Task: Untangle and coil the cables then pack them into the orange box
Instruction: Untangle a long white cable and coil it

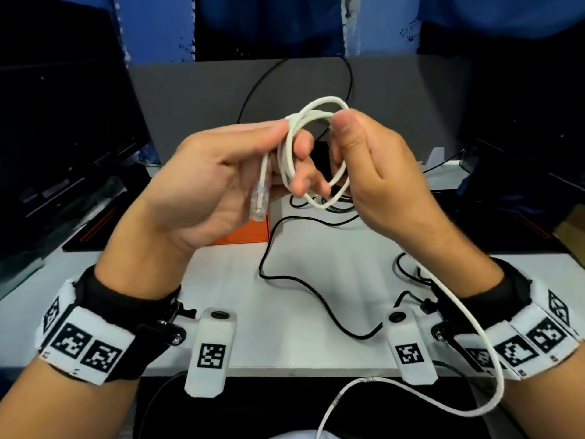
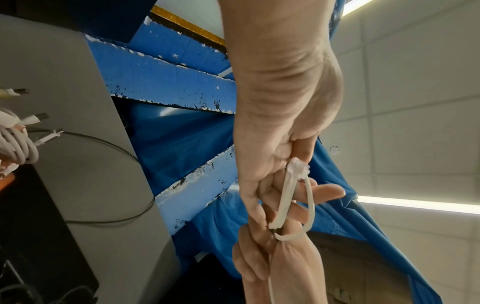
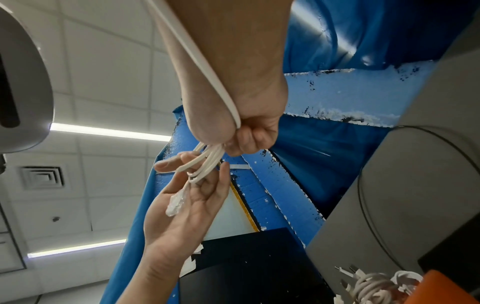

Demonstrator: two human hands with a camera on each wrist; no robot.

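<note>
Both hands are raised above the white table [image 1: 304,280], so open room is under them. A black cable [image 1: 285,275] snakes across the middle of the table and stands in the way there. The orange box [image 1: 250,234] sits behind the left hand [image 1: 202,182]. The white cable [image 1: 468,315] hangs over the right wrist toward the near edge.

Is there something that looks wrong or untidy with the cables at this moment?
Nothing looks damaged. The white cable is only partly coiled between the left hand and right hand; its long tail hangs off the table edge towards the person. The black cable lies loose and uncoiled beside the orange box.
</note>
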